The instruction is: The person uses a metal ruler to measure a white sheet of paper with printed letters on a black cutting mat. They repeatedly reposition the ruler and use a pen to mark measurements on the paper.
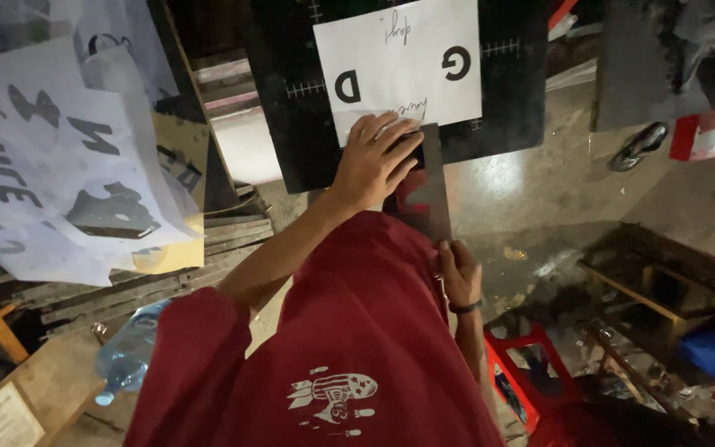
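A white sheet with large black letters lies on a black gridded board. A dark flat strip runs from the sheet's lower edge down towards my red shirt. My left hand lies over the strip's upper end at the sheet's edge, fingers curled around it. My right hand, a black band on its wrist, pinches the strip's lower end.
Large white printed sheets hang over stacked wooden frames at the left. A plastic water bottle lies at the lower left. A red stool and a wooden frame stand at the right, and a sandal lies on the shiny concrete floor.
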